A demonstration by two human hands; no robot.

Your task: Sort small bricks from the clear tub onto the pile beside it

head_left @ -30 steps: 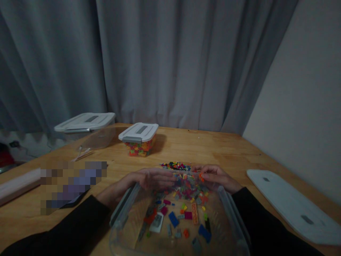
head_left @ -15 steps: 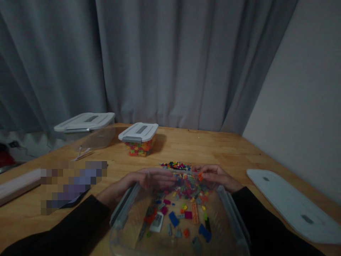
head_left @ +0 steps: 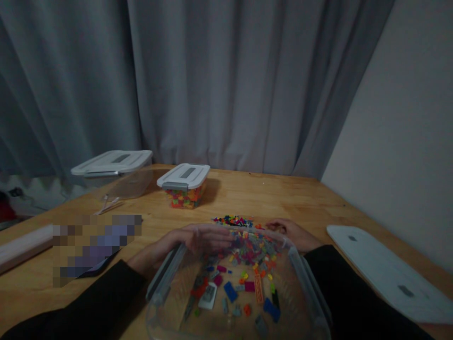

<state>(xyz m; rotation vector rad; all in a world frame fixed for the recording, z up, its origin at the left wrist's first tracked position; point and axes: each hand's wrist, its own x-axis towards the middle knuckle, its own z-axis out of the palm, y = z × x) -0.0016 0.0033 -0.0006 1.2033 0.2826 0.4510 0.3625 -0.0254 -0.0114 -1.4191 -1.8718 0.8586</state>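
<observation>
From the head view we see our left hand [head_left: 193, 240] reaching over the near-left rim of the clear plastic bin [head_left: 304, 278], fingers spread loosely among the small toy bricks [head_left: 247, 257] heaped at its far end. Our right hand [head_left: 292, 234] rests on the far-right rim, curled; whether it pinches anything we cannot tell. We judge the bricks light, hard and slippery, best pinched singly by their sides.

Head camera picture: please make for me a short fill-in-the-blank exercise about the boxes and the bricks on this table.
1. The left hand reaches into a clear ____ bin of loose bricks.
2. The small box behind has its lid ____.
3. A loose white lid lies on the ____ side of the table.

Missing words: plastic; on; right
</observation>
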